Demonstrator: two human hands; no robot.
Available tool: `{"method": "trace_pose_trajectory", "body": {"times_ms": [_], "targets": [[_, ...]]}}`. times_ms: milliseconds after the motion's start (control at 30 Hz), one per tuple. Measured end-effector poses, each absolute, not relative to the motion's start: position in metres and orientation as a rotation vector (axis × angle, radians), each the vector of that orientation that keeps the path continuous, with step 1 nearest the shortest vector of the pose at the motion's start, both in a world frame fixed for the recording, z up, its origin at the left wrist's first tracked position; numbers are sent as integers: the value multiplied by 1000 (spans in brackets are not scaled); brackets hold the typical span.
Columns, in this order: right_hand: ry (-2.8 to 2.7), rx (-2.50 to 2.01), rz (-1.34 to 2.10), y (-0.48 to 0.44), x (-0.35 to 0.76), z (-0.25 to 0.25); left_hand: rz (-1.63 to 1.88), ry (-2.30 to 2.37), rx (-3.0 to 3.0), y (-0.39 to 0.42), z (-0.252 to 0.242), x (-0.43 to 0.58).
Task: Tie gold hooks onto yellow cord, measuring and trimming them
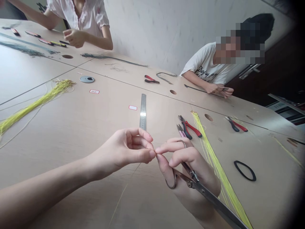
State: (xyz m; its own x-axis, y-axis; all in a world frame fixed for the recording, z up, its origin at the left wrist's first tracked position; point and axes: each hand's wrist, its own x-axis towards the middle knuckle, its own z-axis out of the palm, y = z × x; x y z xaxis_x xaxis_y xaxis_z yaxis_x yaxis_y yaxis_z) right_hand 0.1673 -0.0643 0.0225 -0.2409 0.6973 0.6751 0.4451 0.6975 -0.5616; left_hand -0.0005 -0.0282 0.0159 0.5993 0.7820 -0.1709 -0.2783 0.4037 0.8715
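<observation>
My left hand (pixel 122 149) is closed in a pinch, thumb against fingertip, on one end of a thin yellow cord (pixel 119 200) that trails down across the table. Opposite it, the thumb and index fingertip of my right hand (pixel 194 165) pinch the same end; the tiny piece between the fingertips is mostly hidden. A pair of scissors (pixel 213 197) hangs in my right hand with its loops on the fingers and its blades pointing back toward my wrist. Just beyond my left hand lies a steel ruler (pixel 143 109), its near end hidden.
Right of my hands lie a bundle of yellow cords (pixel 215 159), red-and-black pliers (pixel 190 127), more pliers (pixel 236 124) and a black ring (pixel 245 170). Another yellow bundle (pixel 35 103) lies left. Across the table, two people handle dark cords (pixel 114 58) near pliers (pixel 152 79).
</observation>
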Motion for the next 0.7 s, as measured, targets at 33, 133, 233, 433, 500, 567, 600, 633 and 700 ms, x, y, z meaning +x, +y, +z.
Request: {"method": "trace_pose_trajectory", "body": {"times_ms": [33, 133, 233, 433, 500, 567, 600, 633, 700], "targets": [[-1887, -886, 298, -64, 167, 23, 733, 625, 924, -28, 16, -1], [-1888, -865, 277, -64, 167, 23, 752, 613, 919, -28, 15, -2], [-1882, -863, 281, -65, 167, 23, 758, 610, 912, -26, 14, -2], [-1894, -861, 269, -64, 169, 21, 738, 621, 917, -25, 13, -1], [-1909, -865, 271, -63, 171, 21, 722, 658, 932, -25, 15, -2], [-1932, -883, 258, -62, 172, 21, 707, 683, 947, -24, 16, -2], [-1947, -892, 247, -62, 172, 21, 699, 686, 955, -23, 16, -2], [-1963, -899, 237, -62, 172, 21, 692, 686, 966, -21, 16, -2], [-1991, -907, 224, -61, 172, 21, 676, 681, 996, -19, 15, -3]]}}
